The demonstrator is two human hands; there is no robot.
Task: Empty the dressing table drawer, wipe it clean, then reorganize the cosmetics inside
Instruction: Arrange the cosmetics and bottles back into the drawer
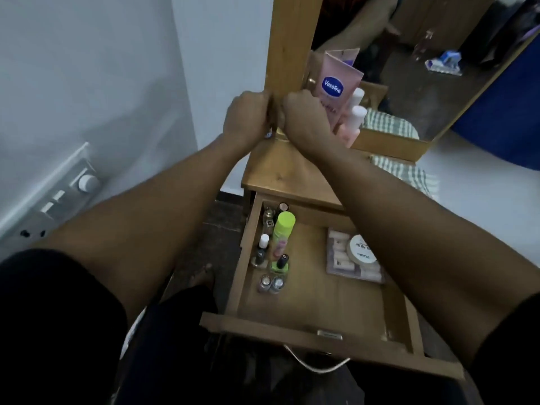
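Left hand [245,119] and right hand [305,115] curled at mirror frame [287,48] edge, grip unclear, drawer [274,328] open, bottles [284,229] lining left wall

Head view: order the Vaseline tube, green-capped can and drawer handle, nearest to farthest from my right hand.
1. Vaseline tube, just beside the right hand.
2. Green-capped can, back left of the drawer.
3. Drawer handle, front edge, farthest.
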